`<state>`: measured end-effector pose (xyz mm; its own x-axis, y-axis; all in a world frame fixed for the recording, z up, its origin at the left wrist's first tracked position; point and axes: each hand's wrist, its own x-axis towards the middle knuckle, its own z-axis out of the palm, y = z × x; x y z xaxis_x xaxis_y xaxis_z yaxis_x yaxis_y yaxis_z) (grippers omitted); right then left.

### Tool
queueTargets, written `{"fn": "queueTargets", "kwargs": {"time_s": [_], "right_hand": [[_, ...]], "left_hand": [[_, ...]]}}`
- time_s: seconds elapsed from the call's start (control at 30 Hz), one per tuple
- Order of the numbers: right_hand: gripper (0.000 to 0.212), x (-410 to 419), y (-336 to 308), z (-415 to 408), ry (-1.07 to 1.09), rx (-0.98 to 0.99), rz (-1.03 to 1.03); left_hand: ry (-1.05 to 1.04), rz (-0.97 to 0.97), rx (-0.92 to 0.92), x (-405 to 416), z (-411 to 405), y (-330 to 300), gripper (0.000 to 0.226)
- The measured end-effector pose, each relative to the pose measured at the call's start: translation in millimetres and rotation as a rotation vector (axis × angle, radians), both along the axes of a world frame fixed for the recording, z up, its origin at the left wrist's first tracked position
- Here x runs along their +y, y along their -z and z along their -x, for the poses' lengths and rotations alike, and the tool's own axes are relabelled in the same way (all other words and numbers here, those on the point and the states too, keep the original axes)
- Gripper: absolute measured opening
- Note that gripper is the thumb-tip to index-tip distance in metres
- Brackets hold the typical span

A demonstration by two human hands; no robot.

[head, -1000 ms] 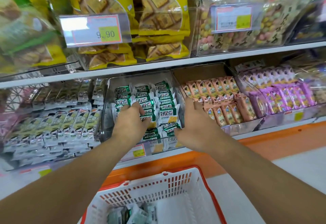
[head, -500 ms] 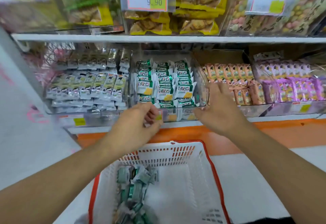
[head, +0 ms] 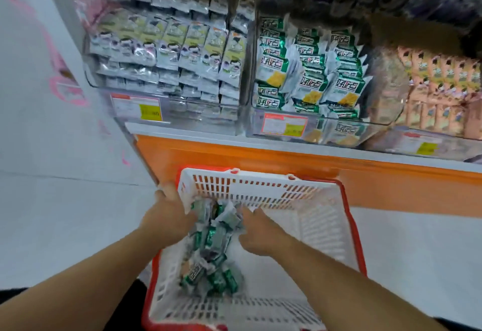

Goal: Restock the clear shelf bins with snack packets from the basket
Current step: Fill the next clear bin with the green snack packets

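Observation:
A white basket with a red rim (head: 263, 189) sits on the floor below the shelf. A heap of green and white snack packets (head: 212, 242) lies along its left side. My left hand (head: 167, 216) is at the basket's far left corner, fingers outside the wall as if gripping it; blur hides the thumb. Inside the basket, my right hand (head: 260, 234) reaches with its fingers stretched onto the top of the heap. Above, the clear shelf bin (head: 328, 128) holds rows of the same green packets (head: 310, 75).
A clear bin of grey and yellow packets (head: 169, 51) stands to the left of the green one, and a bin of peach packets (head: 440, 90) to the right. Price tags (head: 284, 124) hang on the bin fronts. An orange shelf base (head: 287, 163) runs behind the basket.
Both hands have left the green bin and dropped down to the basket. The view has tilted down with them, so the upper shelves are out of sight.

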<state>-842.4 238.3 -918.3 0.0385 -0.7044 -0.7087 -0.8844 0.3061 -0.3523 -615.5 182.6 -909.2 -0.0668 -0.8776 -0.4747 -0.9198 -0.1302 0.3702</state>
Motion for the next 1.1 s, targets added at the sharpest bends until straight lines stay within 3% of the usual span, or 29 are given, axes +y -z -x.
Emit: {"fn": "queueTargets", "kwargs": {"time_s": [0.1, 0.23, 0.4, 0.5, 0.6, 0.73, 0.77, 0.83, 0.87, 0.93, 0.97, 1.03, 1.1], "right_hand": [[0.084, -11, 60, -25, 0.321, -0.21, 0.032], [0.071, -15, 104, -51, 0.549, -0.194, 0.162], [0.042, -14, 102, -41, 0.752, -0.124, 0.181], [0.039, -11, 81, -20, 0.828, -0.235, 0.078], [0.036, -9, 35, 4, 0.726, -0.373, 0.056], [0.026, -15, -45, 29, 0.508, -0.344, 0.133], [0.025, -15, -69, 34, 0.475, -0.345, 0.153], [0.024, -14, -123, 41, 0.396, -0.351, 0.195], [0.024, -11, -148, 44, 0.344, -0.34, 0.229], [0.024, -4, -193, 50, 0.239, -0.303, 0.323], [0.026, 0, -210, 51, 0.207, -0.287, 0.383], [0.027, 6, -236, 52, 0.189, -0.296, 0.513], [0.025, 9, -253, 51, 0.22, -0.363, 0.607]], "left_hand": [[-0.025, 0.036, 0.048, 0, -2, 10, 0.091], [-0.051, 0.045, 0.132, 0, -3, 8, 0.074], [-0.065, 0.047, 0.133, 2, 0, 4, 0.07], [-0.064, 0.011, 0.104, 1, 0, -1, 0.068], [-0.063, -0.074, 0.075, -2, 1, -8, 0.075], [-0.045, -0.206, -0.114, -3, 2, -34, 0.104], [-0.003, -0.177, -0.198, -4, 6, -47, 0.106], [0.166, -0.124, -0.295, -5, 18, -89, 0.088], [0.298, -0.126, -0.266, -7, 26, -112, 0.07], [0.501, -0.242, -0.013, -10, 41, -156, 0.041], [0.539, -0.32, 0.167, -10, 47, -176, 0.044], [0.467, -0.436, 0.543, -6, 57, -212, 0.042], [0.418, -0.346, 0.726, -3, 63, -233, 0.026]]}}
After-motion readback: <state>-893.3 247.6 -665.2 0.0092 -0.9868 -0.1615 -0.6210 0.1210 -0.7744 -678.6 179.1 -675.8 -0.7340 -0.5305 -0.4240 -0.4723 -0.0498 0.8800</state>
